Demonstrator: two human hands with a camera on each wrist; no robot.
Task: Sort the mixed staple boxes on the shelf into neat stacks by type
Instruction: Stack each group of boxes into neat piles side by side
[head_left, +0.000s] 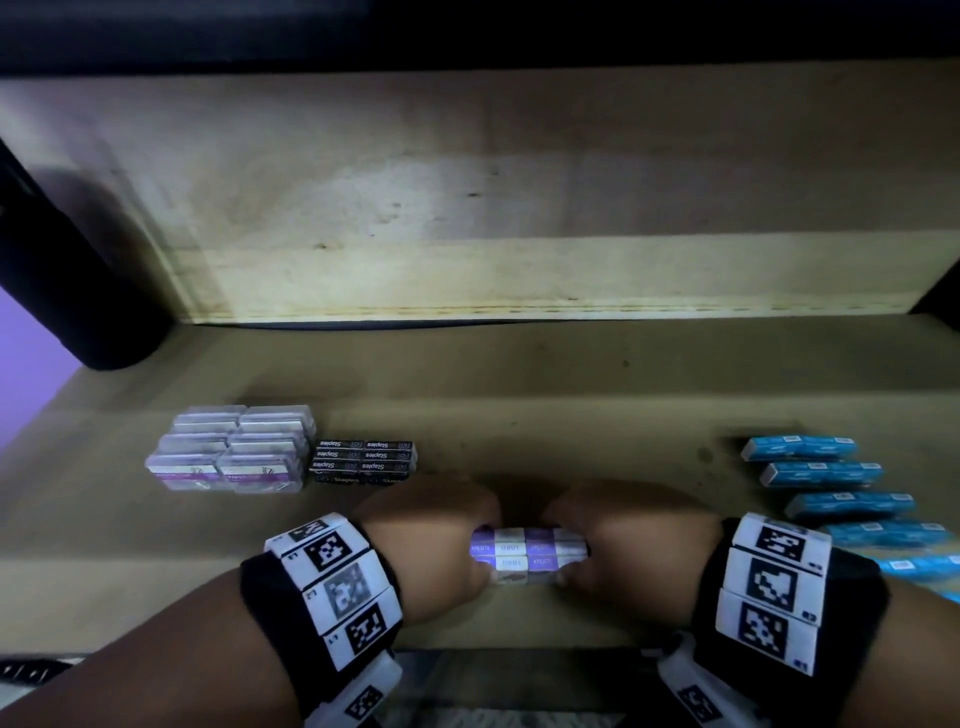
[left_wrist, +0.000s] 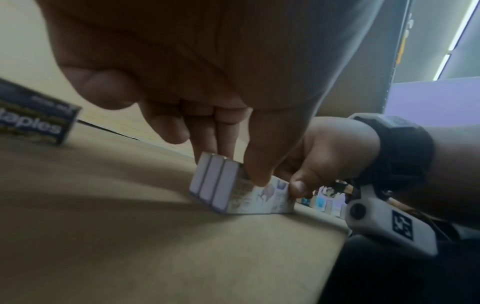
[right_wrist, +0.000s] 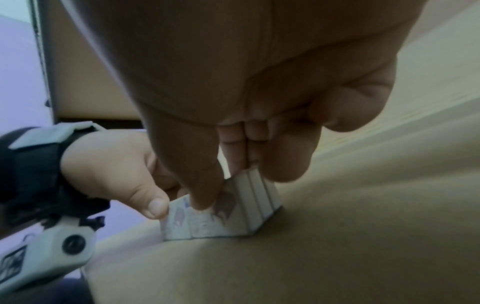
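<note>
A small block of purple-and-white staple boxes (head_left: 529, 555) stands on the brown shelf (head_left: 519, 395) near its front edge, three boxes deep in the wrist views (left_wrist: 215, 185) (right_wrist: 255, 205). My left hand (head_left: 441, 535) pinches its left end with thumb in front and fingers behind. My right hand (head_left: 623, 540) pinches the right end the same way. The boxes touch the shelf surface.
Clear plastic staple cases (head_left: 234, 449) sit stacked at the left, with black "Staples" boxes (head_left: 363, 460) beside them. Blue boxes (head_left: 831, 493) lie in a staggered row at the right. A dark post (head_left: 67, 270) stands at the back left.
</note>
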